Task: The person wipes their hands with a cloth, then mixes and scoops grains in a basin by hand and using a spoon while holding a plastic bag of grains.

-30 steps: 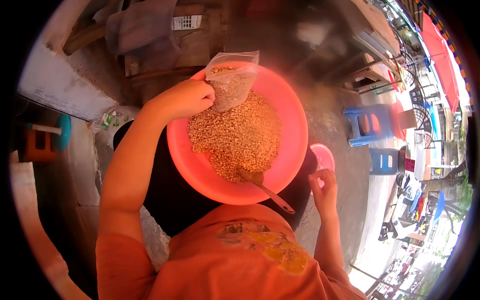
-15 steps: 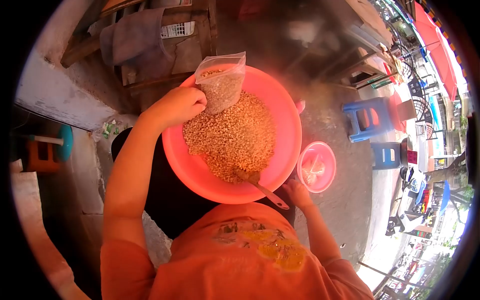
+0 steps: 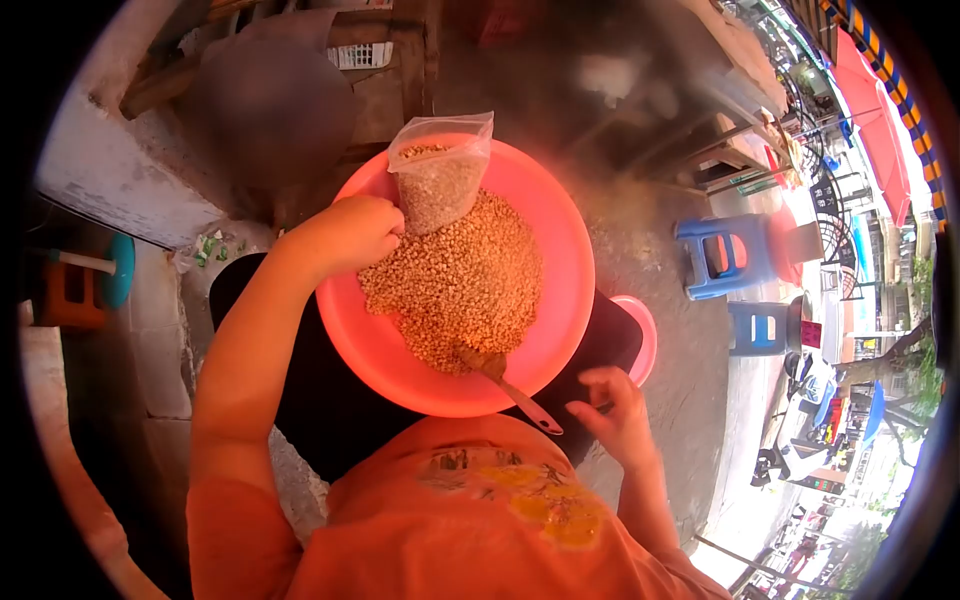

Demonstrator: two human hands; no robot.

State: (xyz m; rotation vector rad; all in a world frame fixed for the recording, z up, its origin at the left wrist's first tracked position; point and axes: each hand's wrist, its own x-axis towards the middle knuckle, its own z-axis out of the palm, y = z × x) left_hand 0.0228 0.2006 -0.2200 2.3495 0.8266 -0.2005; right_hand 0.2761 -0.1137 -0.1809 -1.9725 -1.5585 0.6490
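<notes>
A large pink basin (image 3: 567, 280) rests on my lap, with a heap of tan, grain-like bits (image 3: 470, 270) in it. At the heap's far side a clear plastic bag (image 3: 440, 190), partly filled with the same kind of bits, stands with its mouth up. My left hand (image 3: 350, 232) is closed at the bag's left side, gripping its edge; the fingertips are partly hidden. A spoon (image 3: 522, 402) lies with its bowl in the heap and its handle over the near rim. Just right of that handle, my right hand (image 3: 615, 415) hangs with fingers apart and bent, holding nothing.
Beyond my right knee, a small pink tub (image 3: 645, 345) on the floor is partly hidden. Blue plastic stools (image 3: 715, 262) stand to the right. A rough wall (image 3: 130, 180) is on the left, and wooden furniture (image 3: 415, 60) stands ahead.
My right hand has lifted from beside the small tub, and its fingers now show apart. My right knee has swung out over the tub. The left hand stays at the bag.
</notes>
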